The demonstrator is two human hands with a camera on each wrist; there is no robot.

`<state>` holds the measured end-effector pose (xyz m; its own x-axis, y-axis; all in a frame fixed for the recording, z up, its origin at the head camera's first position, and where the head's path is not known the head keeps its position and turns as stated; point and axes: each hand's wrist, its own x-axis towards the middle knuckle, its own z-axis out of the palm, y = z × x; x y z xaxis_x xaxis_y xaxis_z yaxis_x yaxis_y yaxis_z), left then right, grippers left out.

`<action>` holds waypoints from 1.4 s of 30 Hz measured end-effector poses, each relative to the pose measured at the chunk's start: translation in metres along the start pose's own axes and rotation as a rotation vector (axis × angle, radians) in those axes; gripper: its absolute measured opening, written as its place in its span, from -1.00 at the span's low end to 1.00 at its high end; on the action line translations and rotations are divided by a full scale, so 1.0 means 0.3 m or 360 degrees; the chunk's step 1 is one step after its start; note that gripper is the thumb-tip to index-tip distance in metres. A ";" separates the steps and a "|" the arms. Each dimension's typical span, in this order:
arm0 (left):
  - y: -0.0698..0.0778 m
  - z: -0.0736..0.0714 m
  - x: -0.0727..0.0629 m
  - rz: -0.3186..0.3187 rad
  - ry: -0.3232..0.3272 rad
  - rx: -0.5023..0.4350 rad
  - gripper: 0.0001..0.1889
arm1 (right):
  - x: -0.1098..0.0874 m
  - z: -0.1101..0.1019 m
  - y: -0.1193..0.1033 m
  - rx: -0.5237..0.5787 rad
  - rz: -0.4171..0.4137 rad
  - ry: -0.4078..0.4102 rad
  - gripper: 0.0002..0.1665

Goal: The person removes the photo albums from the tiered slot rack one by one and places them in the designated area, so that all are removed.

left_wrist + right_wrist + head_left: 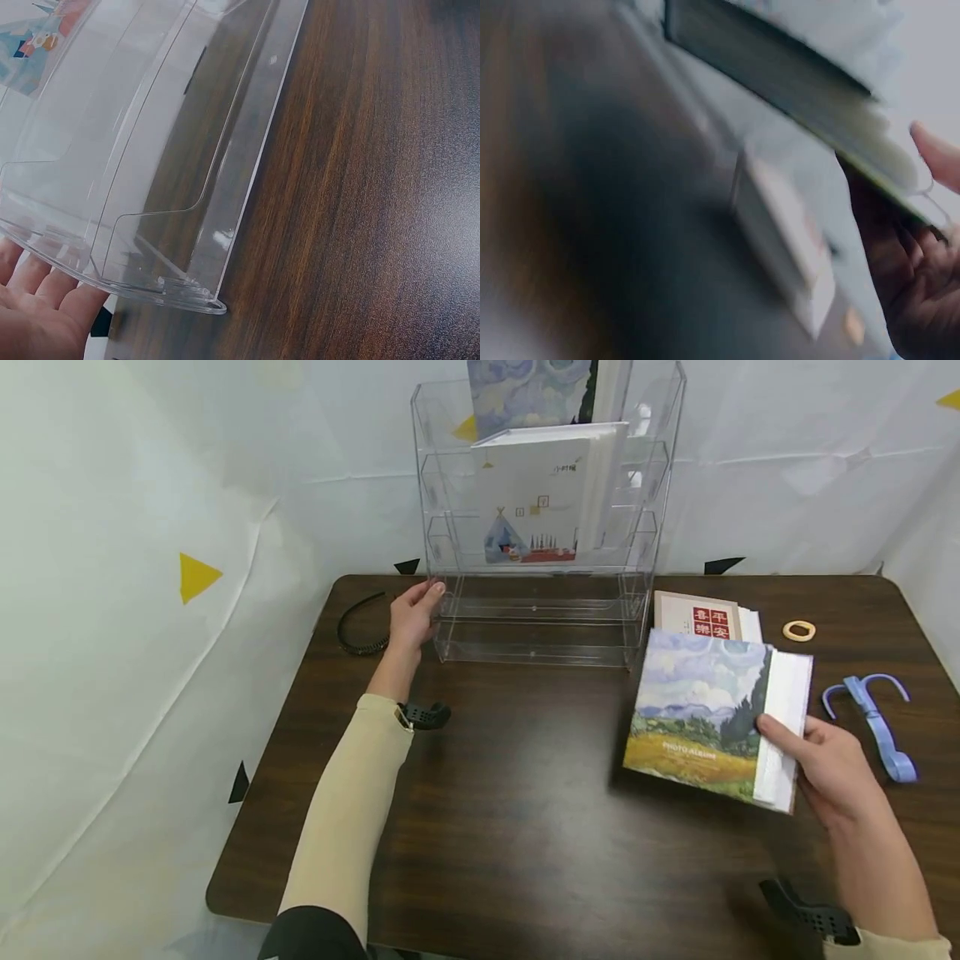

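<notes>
My left hand [414, 618] grips the lower left side of a clear plastic tiered rack [536, 654]. In the left wrist view, its fingers [56, 289] meet the rack's side panel, their tips partly hidden. My right hand [836, 768] holds a photo album [697, 710] by its white page edge, thumb on top and fingers underneath. The album has a painted landscape cover and is tilted above the table. On the rack stand a white album [532, 502] with a tent drawing and, higher up, another painted-cover album [525, 393].
A beige book with red squares [686, 610] lies right of the rack, partly covered by the held album. Farther right are a wooden ring [798, 631] and a blue ribbon-like strap [877, 727]. A black coiled cord [360, 647] lies left of the rack on the brown table [510, 827].
</notes>
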<state>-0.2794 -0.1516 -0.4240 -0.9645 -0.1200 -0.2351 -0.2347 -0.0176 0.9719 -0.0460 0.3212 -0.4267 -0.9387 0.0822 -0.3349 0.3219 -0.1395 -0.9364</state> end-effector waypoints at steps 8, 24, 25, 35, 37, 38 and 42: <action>-0.008 -0.014 -0.002 -0.0051 -0.0022 -0.0009 -0.48 | -0.095 -0.175 0.189 -0.0295 0.0303 -0.0059 -0.73; -0.005 0.000 -0.005 -0.0040 -0.0038 0.0016 -0.50 | -0.082 -0.166 0.189 -0.1326 0.0393 0.0227 0.05; -0.005 0.002 -0.005 -0.0038 -0.0037 0.0012 -0.50 | -0.083 -0.164 0.182 -0.1399 0.0393 0.0270 0.08; 0.003 0.002 -0.010 -0.0022 -0.0039 0.0002 -0.51 | -0.111 -0.118 0.127 -0.1700 0.0294 0.0364 0.11; 0.008 0.003 -0.011 -0.0008 -0.0039 0.0006 -0.51 | -0.110 -0.112 0.117 -0.1744 0.0263 0.0354 0.09; 0.010 0.003 -0.011 -0.0006 -0.0039 0.0006 -0.52 | -0.108 -0.108 0.110 -0.1765 0.0245 0.0353 0.08; 0.016 0.004 -0.012 -0.0017 -0.0040 0.0018 -0.52 | -0.097 -0.083 0.077 -0.1800 0.0133 0.0421 -0.01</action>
<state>-0.2771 -0.1500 -0.4186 -0.9647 -0.0951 -0.2455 -0.2459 -0.0075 0.9693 -0.0082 0.3402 -0.4411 -0.8972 0.3364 -0.2862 0.4335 0.7946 -0.4250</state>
